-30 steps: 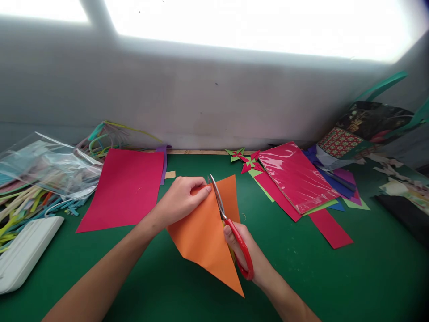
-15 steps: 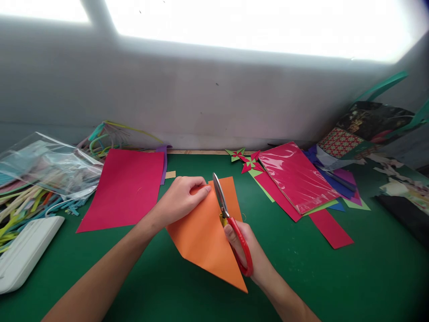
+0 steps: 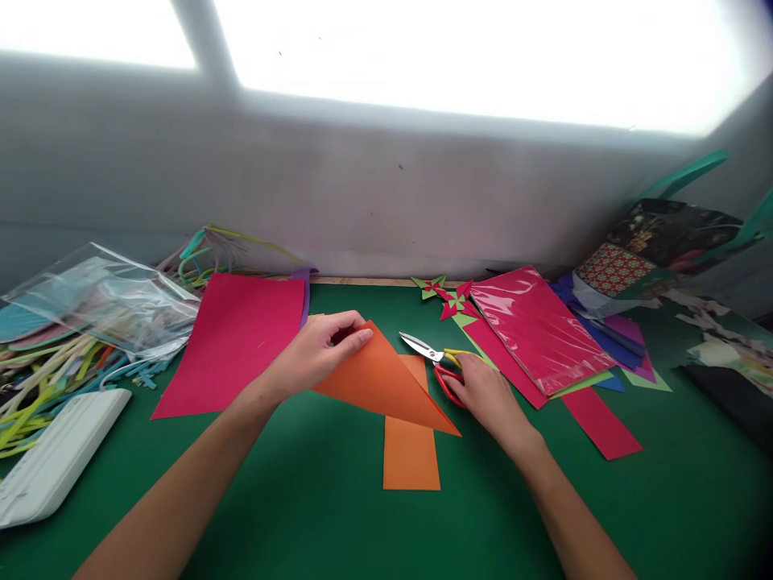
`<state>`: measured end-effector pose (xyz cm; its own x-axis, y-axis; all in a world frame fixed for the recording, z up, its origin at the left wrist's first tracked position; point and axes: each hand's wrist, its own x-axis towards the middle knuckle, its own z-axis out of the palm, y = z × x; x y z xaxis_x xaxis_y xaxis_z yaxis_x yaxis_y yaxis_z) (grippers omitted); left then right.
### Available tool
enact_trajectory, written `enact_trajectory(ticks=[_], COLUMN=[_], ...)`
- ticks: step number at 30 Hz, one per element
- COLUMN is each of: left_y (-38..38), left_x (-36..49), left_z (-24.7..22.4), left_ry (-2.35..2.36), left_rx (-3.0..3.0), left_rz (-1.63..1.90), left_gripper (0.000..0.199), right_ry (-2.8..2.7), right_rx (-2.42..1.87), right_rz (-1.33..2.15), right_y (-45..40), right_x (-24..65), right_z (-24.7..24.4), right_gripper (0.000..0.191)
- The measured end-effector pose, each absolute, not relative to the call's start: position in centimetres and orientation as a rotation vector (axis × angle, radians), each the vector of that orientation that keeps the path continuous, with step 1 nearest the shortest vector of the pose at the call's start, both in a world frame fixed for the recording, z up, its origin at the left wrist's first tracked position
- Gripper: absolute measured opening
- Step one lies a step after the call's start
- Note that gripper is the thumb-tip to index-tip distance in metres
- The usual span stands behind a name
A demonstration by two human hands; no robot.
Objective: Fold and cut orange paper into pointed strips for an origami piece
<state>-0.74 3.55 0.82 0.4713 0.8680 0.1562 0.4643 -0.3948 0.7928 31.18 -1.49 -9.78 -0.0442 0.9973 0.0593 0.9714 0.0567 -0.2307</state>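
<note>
Well inside the worktop's [image 3: 290, 499] far edge, the orange strip [image 3: 411, 459] is now severed, the sheet [image 3: 380, 383] pinched by the left hand [image 3: 314, 354], scissors [image 3: 423, 349] clasped by the right hand [image 3: 493, 401].

green tabletop [image 3: 302, 515], white plastic object [image 3: 64, 455] and red sheet [image 3: 235, 342] at left, orange strip [image 3: 412, 463] midway, paper stars [image 3: 456, 300] beyond

No words, labels, brands, numbers or signs can be read on anything in view.

Relative to the left hand [image 3: 317, 354] grip: sheet [image 3: 233, 342] lies left on table [image 3: 302, 515]; strip [image 3: 412, 463], front right; scissors [image 3: 431, 352], right; stars [image 3: 456, 301], behind right; packet [image 3: 537, 330], farther right.
</note>
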Motion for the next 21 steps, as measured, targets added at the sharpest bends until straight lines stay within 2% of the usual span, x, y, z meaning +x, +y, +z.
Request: enact_trajectory(ticks=[6,8,11,13,15,19,21], left_y=[3.2,3.0,2.7,2.6,2.4,1.6,0.9], left_x=[0.0,0.3,0.7,1.1,1.4,2.1,2.4], left_z=[0.1,-0.3,-1.1,-1.7,-2.0,-2.2,-2.0], left_ry=[1.138,1.151,1.161,1.166,1.179,1.196,1.200], left_rx=[1.892,1.798,1.611,1.485,1.414,1.454,1.504], left_rz=[0.932,1.014,1.141,1.218,1.266,1.262,1.246], left_gripper=[0.036,0.037,0.035,0.033,0.033,0.032,0.029], right_ry=[-1.872,-1.637,-1.172,-1.033,-1.029,-1.002,-0.920], right_rx=[-1.757,-1.566,-1.161,-0.971,-0.900,-1.082,-1.179], right_rz=[0.256,0.556,1.149,1.307,1.292,1.018,0.925], right_y=[-1.6,-2.2,-3.2,-3.8,-4.2,-4.7,-5.1], right_x=[31.4,30.5,28.8,27.9,27.2,26.5,26.4], right_z=[-10.2,-9.2,-7.6,-6.8,-6.3,-6.1,-6.1], right_gripper=[0.040,0.053,0.086,0.097,0.088,0.042,0.034])
